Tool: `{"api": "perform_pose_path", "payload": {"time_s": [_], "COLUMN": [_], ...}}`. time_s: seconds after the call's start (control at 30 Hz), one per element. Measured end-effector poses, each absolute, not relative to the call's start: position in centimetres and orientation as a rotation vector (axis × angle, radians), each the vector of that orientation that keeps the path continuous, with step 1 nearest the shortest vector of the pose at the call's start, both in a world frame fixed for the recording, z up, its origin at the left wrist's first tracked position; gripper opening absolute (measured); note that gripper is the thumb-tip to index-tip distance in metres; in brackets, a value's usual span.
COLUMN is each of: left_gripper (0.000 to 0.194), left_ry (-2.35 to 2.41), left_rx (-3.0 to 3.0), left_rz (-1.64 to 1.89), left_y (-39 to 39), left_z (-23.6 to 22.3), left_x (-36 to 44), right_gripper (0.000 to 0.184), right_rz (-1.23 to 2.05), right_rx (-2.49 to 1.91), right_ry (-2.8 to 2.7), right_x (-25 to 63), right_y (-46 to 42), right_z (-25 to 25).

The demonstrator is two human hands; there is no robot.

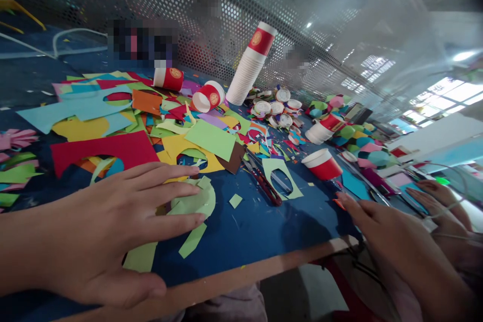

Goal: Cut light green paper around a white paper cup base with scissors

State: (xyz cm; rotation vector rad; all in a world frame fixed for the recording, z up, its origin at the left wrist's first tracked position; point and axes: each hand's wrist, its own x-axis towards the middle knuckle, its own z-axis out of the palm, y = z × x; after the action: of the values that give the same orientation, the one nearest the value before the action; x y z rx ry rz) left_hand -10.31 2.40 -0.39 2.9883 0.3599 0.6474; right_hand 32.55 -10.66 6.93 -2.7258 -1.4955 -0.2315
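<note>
My left hand (124, 226) lies palm down with its fingers spread, holding nothing. Its fingertips rest on a round pale green paper piece (204, 198), with a green paper strip (193, 240) just below. My right hand (396, 241) is at the table's right front edge, fingers bent together; a small orange bit (338, 204) shows at its fingertip, and the rest of its grip is hidden. Beyond that hand stands a tilted red and white paper cup (323, 165). Between my hands lie dark red-handled scissors (264, 183) and a green sheet with an oval hole (269, 168).
Coloured paper offcuts (101, 148) heap up at the left. A tall stack of paper cups (245, 73) stands at the back before a perforated metal screen (324, 45). Small decorated cup pieces (277, 108) cluster beside it. Another person's hands (439, 201) are at the right.
</note>
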Motion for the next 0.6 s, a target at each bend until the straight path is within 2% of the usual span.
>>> {"api": "perform_pose_path", "payload": {"time_s": [0.07, 0.17, 0.27, 0.4, 0.6], "left_gripper": [0.068, 0.064, 0.063, 0.065, 0.065], "left_ry": [0.366, 0.366, 0.345, 0.203, 0.161], "left_rx": [2.998, 2.990, 2.989, 3.054, 3.079], "left_rz": [0.644, 0.654, 0.653, 0.577, 0.567], "left_y": [2.4, 2.3, 2.5, 3.1, 3.3], "left_z": [-0.4, -0.4, 0.0, 0.9, 1.4], "left_x": [-10.3, -10.3, -10.3, -10.3, -10.3], "right_gripper": [0.045, 0.035, 0.032, 0.028, 0.024], "right_rz": [-0.219, -0.158, -0.322, -0.278, -0.146], "right_rx": [-2.615, -2.227, -1.996, -2.236, -2.387], "right_ry": [-1.595, -1.853, -2.084, -2.323, -2.325], "right_x": [29.2, 25.9, 25.4, 26.6, 26.6], "right_y": [-10.0, -8.3, -6.2, -3.4, -1.5], "right_z": [7.4, 7.0, 6.1, 5.5, 5.5]}}
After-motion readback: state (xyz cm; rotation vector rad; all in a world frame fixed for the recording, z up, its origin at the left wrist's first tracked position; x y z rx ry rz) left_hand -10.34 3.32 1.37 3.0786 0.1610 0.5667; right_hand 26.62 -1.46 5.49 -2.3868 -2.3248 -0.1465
